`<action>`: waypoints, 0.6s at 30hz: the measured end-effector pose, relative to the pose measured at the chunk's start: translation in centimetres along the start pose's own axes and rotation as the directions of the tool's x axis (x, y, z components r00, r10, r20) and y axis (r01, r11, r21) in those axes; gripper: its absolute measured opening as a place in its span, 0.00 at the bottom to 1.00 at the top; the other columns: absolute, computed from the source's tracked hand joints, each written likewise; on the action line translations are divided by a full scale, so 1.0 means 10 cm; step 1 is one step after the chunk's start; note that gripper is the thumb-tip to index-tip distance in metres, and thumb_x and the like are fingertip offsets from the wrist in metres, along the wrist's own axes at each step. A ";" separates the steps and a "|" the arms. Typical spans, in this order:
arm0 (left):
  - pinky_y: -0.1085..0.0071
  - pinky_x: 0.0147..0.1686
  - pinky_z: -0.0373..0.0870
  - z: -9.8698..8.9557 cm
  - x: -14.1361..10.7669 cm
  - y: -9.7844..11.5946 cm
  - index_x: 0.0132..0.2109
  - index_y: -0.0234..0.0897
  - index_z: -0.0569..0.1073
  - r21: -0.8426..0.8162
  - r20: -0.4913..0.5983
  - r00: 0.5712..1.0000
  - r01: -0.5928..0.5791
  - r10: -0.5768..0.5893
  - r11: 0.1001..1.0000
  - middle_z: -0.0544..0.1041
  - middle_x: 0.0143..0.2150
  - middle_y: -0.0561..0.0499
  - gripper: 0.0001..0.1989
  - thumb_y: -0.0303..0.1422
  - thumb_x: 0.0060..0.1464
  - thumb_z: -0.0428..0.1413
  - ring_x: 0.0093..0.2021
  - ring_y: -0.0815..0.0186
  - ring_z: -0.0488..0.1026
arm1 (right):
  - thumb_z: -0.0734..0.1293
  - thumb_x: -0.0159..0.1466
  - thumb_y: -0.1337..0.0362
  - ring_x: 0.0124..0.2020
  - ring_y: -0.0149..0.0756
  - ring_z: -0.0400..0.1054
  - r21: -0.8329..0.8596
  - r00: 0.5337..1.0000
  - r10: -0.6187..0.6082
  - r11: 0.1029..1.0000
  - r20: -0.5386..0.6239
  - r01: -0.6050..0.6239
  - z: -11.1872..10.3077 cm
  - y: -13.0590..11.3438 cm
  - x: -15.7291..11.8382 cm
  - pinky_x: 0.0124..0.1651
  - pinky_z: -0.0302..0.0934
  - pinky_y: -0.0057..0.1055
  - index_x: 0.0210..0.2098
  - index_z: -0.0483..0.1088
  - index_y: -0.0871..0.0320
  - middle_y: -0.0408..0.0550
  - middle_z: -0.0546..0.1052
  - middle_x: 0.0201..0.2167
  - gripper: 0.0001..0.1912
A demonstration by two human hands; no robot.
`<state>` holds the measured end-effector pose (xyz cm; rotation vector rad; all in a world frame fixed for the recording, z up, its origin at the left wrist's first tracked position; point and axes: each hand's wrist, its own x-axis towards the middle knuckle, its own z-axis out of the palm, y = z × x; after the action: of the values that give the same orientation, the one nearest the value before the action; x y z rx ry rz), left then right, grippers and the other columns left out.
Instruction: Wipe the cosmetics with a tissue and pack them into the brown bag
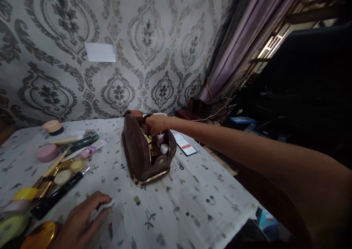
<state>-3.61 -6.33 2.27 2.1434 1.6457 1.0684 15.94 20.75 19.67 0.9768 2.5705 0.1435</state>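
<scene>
While the left hand (pixel 85 219) pinches something white between thumb and fingers beside the scattered cosmetics (pixel 63 157), the right hand (pixel 156 123) reaches into the open brown bag (pixel 137 146) on the patterned cloth (pixel 187 205), its fingers hidden enough that I cannot tell their grip

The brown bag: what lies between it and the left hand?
Only bare patterned cloth lies between the brown bag and left hand, in the head camera's view. The small whitish item is pinched in that hand.
</scene>
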 end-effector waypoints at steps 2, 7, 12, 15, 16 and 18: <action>0.82 0.40 0.75 0.00 0.01 0.00 0.43 0.45 0.75 0.006 0.004 1.000 0.000 0.000 1.000 0.83 0.38 0.54 0.07 0.38 0.58 0.58 0.38 0.67 0.81 | 0.71 0.55 0.65 0.43 0.46 0.76 -0.013 1.000 0.020 1.000 0.006 -0.020 0.00 -0.02 -0.02 0.35 0.65 0.28 0.44 0.79 0.63 0.57 0.81 0.43 0.18; 0.81 0.39 0.76 0.01 0.02 0.02 0.43 0.45 0.76 0.008 -0.004 1.000 0.003 -0.003 1.000 0.83 0.38 0.54 0.08 0.38 0.57 0.58 0.38 0.66 0.82 | 0.73 0.55 0.66 0.49 0.49 0.75 -0.070 0.999 0.039 0.997 -0.007 -0.039 -0.03 -0.09 -0.04 0.39 0.67 0.30 0.49 0.77 0.63 0.59 0.80 0.47 0.21; 0.80 0.39 0.76 0.01 0.02 0.03 0.43 0.45 0.76 0.008 0.002 1.000 -0.016 0.016 1.000 0.83 0.39 0.53 0.08 0.38 0.58 0.57 0.38 0.65 0.82 | 0.73 0.54 0.68 0.49 0.49 0.75 -0.104 0.999 0.021 0.994 -0.046 -0.026 0.03 -0.07 0.02 0.42 0.68 0.31 0.49 0.77 0.60 0.58 0.80 0.47 0.22; 0.81 0.40 0.76 0.00 0.03 0.04 0.43 0.45 0.76 -0.003 0.019 1.000 -0.017 0.017 1.000 0.83 0.38 0.54 0.07 0.37 0.58 0.57 0.38 0.66 0.82 | 0.72 0.55 0.69 0.49 0.49 0.75 -0.133 0.995 -0.008 0.991 -0.101 -0.005 0.08 -0.05 0.03 0.44 0.68 0.32 0.49 0.76 0.60 0.59 0.80 0.48 0.21; 0.81 0.40 0.76 0.00 0.04 0.05 0.43 0.45 0.76 -0.005 0.027 1.000 -0.012 0.012 1.000 0.83 0.38 0.54 0.07 0.37 0.58 0.57 0.38 0.66 0.82 | 0.71 0.56 0.69 0.50 0.49 0.75 -0.140 0.993 -0.012 0.990 -0.114 -0.004 0.08 -0.05 0.03 0.45 0.68 0.32 0.50 0.76 0.60 0.60 0.80 0.48 0.21; 0.81 0.39 0.76 -0.01 0.05 0.07 0.43 0.45 0.76 -0.009 0.044 0.999 -0.003 0.004 1.000 0.83 0.38 0.53 0.07 0.38 0.59 0.56 0.38 0.66 0.82 | 0.70 0.57 0.69 0.51 0.49 0.75 -0.148 0.991 -0.008 0.989 -0.131 -0.011 0.09 -0.07 0.01 0.47 0.68 0.33 0.50 0.75 0.60 0.60 0.79 0.49 0.20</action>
<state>-3.10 -6.18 2.92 2.1492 1.6150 1.0200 15.79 20.32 18.62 0.9420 2.6324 0.4067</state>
